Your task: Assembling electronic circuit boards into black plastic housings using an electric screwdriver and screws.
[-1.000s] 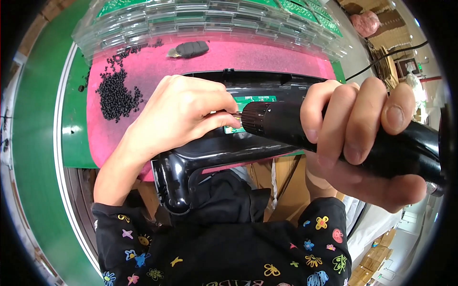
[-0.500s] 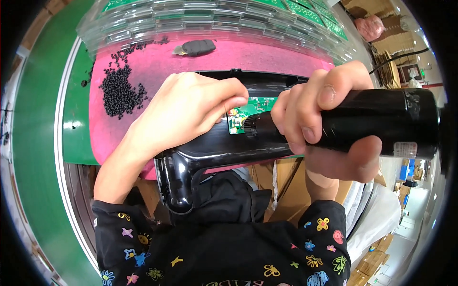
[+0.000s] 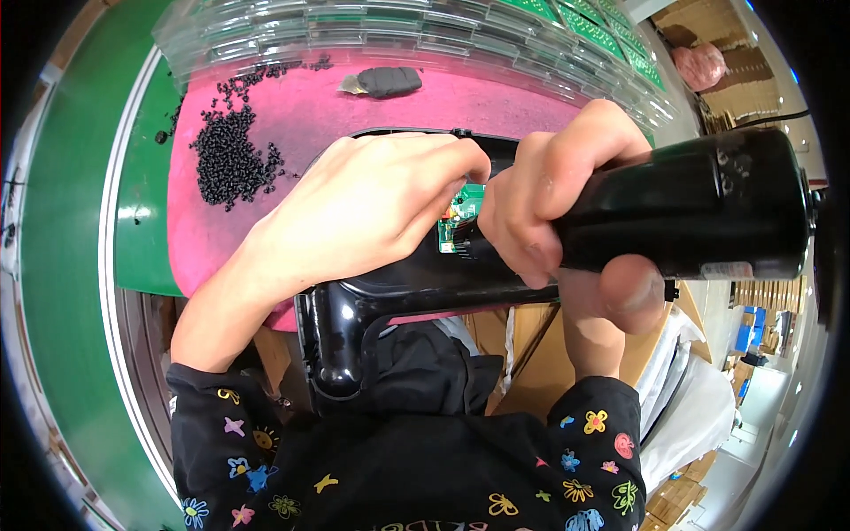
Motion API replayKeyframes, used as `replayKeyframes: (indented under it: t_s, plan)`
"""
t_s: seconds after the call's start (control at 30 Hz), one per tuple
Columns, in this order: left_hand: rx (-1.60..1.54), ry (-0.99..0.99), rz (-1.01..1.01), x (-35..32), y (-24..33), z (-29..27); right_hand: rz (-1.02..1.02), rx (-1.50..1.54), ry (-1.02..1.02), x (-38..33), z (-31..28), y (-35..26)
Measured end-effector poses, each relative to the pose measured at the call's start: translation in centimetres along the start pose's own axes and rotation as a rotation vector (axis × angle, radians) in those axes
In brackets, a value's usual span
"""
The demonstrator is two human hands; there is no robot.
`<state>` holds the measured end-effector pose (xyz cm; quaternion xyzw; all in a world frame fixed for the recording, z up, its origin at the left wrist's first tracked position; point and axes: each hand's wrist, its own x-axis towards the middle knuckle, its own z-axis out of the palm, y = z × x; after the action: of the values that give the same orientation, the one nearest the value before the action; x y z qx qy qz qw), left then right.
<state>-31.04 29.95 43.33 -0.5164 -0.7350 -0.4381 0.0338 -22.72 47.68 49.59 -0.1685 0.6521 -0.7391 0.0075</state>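
A black electric screwdriver (image 3: 682, 212) lies in the grip of my right hand (image 3: 549, 190), tilted so its front end points left at a green circuit board (image 3: 453, 232). The board sits inside a long black plastic housing (image 3: 416, 288) with a rounded leg at its near left. Over the board's left part reaches my left hand (image 3: 372, 199), its thumb and forefinger pinched together at the board's edge. Whatever those fingertips hold is hidden. The screwdriver's tip is mostly covered by my right hand, so its contact with the board cannot be made out.
A heap of small black screws (image 3: 228, 159) lies on the pink mat (image 3: 297, 88) at left. Behind the housing is a dark wrapped lump (image 3: 390, 82). Stacked clear plastic trays (image 3: 354, 35) with green boards line the back. Cardboard boxes (image 3: 531, 354) stand below the table edge.
My right hand has brought the screwdriver a little left and up, its body tilting more. My left hand's fingertips stay by the board. The whole view has shifted slightly.
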Motion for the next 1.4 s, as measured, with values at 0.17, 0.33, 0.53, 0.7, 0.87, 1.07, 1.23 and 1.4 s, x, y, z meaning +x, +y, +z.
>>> replayKeyframes:
  t_s: [0.17, 0.33, 0.53, 0.7, 0.87, 1.07, 1.23, 1.4]
  plan:
    - [-0.026, -0.134, -0.016, -0.1, -0.2, -0.2, -0.017, -0.101, -0.146, 0.2, -1.3, 0.0]
    - [-0.008, -0.225, -0.026, -0.2, -0.4, -0.5, 0.02, -0.031, 0.048, -1.0, 0.8, -0.4]
    - [-0.081, -0.284, -0.031, 0.0, -0.4, -0.3, -0.441, 0.132, -0.103, -0.6, -1.1, -0.3]
    - [-0.212, -0.107, 0.154, 0.5, -0.2, -0.8, -0.713, 0.19, 0.114, -1.0, 0.5, -0.5]
    - [-0.445, -0.091, 0.067, 0.4, 0.3, -0.4, -0.806, 0.242, 0.131, -2.0, 0.0, -1.4]
    - [-0.193, -0.014, 0.076, 0.6, 0.5, -0.3, -0.482, 0.049, 0.12, -4.0, -3.2, -3.3]
    - [-0.11, -0.133, 0.131, 0.5, -0.2, -0.3, -0.417, -0.152, 0.287, -5.2, -4.4, -1.8]
    - [-0.099, -0.163, 0.137, 0.8, -0.1, -0.1, -0.367, -0.175, 0.378, -5.4, -4.0, -0.9]
